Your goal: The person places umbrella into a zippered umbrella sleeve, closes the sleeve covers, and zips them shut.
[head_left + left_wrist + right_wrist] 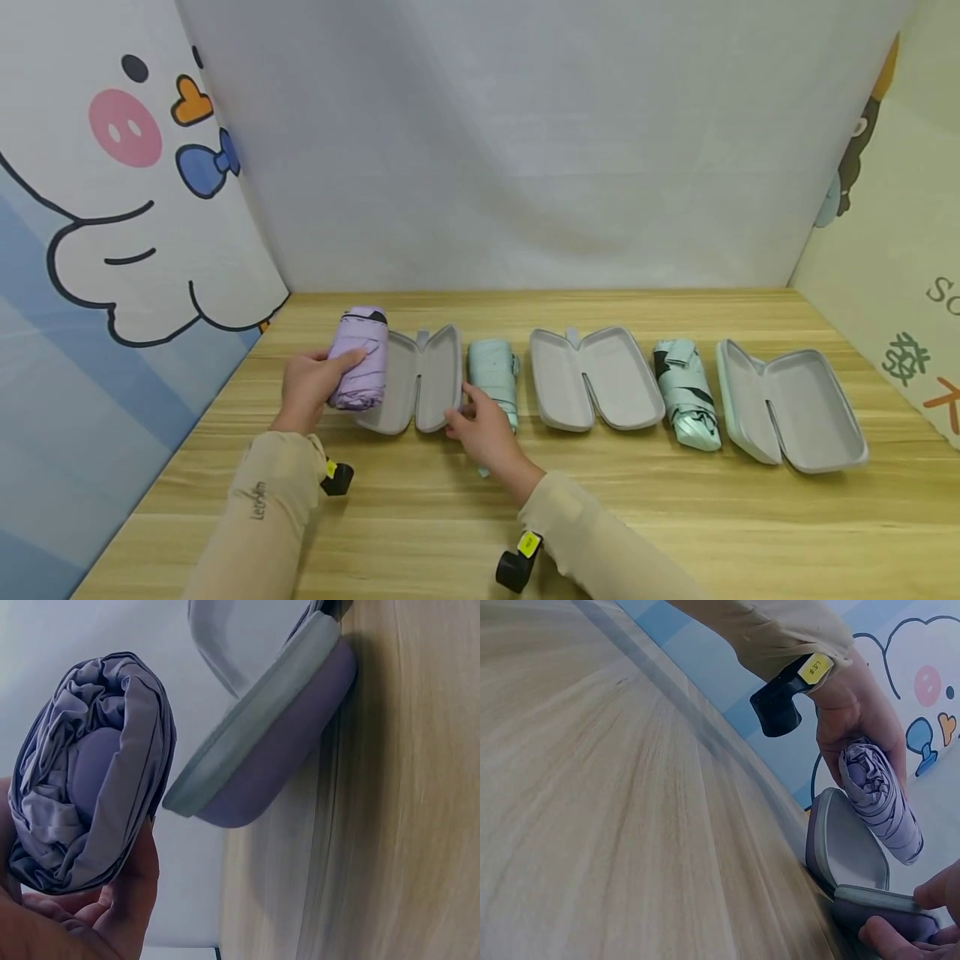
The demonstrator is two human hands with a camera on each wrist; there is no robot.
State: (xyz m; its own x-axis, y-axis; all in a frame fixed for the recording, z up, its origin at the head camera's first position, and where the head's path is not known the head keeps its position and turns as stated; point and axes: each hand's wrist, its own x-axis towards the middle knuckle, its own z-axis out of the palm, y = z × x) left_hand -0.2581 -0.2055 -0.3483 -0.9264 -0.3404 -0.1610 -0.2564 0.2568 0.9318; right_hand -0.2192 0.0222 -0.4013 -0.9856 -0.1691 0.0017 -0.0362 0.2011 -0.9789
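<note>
My left hand [309, 385] grips a purple folded umbrella [362, 358] and holds it raised over the left half of an open case [437, 379]. Grey lining shows inside this case, and its outer shell is purple in the left wrist view. The end of the rolled umbrella [97, 772] faces the left wrist camera, fabric folds around a rounded tip. My right hand [486, 429] pinches the right side of that same case, thumb and fingers at the rim [877, 898]. Just behind the right hand lies a mint folded umbrella [492, 371], partly hidden by it.
To the right stands another open case [618, 379] with grey lining. Beyond it lie a mint umbrella with black marks [686, 400] and a third open case [813, 412], mint outside. A white curtain [540, 167] rises behind the wooden table [420, 533], with printed sheets at both sides.
</note>
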